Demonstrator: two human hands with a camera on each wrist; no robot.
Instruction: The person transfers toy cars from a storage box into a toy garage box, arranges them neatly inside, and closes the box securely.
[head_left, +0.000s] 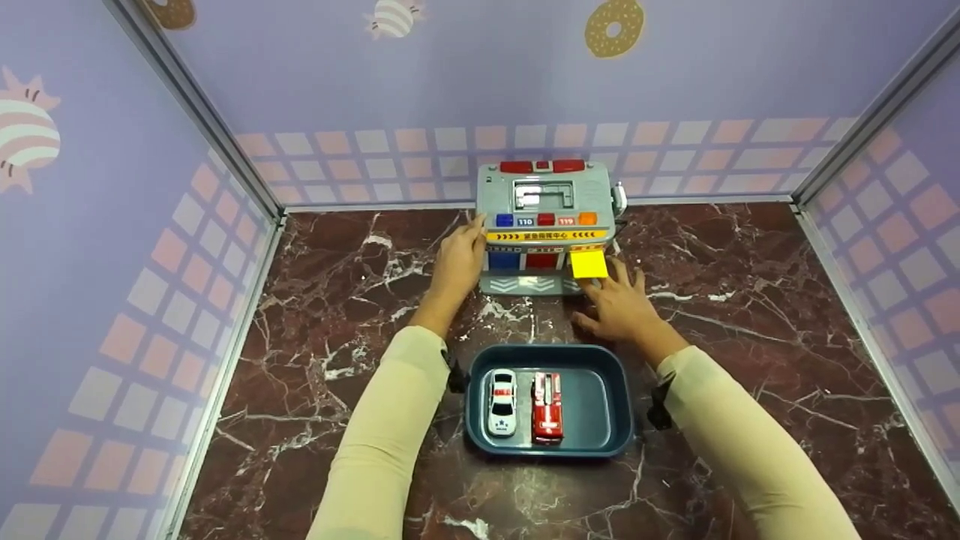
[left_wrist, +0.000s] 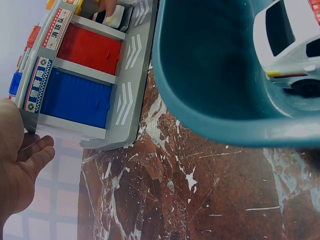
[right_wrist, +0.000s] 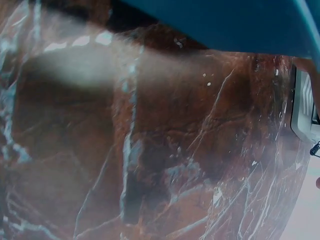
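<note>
A grey toy rescue garage (head_left: 491, 196) stands by the back wall. Its blue door (head_left: 504, 261) and red door (head_left: 541, 261) are down, while the yellow door (head_left: 589, 264) is swung up. My left hand (head_left: 459, 259) rests against the garage's left side. At the yellow-door bay is my right hand (head_left: 622, 306), its fingers spread and partly hidden under the raised door. In the left wrist view, a fingertip touches a small white toy vehicle (left_wrist: 116, 17) in that bay; its kind is hard to tell. The right wrist view barely catches the garage's edge (right_wrist: 302, 120).
A dark teal tray (head_left: 551, 453) lies in front of the garage, between the forearms. Inside it are a white toy police car (head_left: 502, 401) and a red toy fire truck (head_left: 547, 409). Patterned panels (head_left: 360, 90) enclose the marbled surface (head_left: 337, 300) at the back and sides.
</note>
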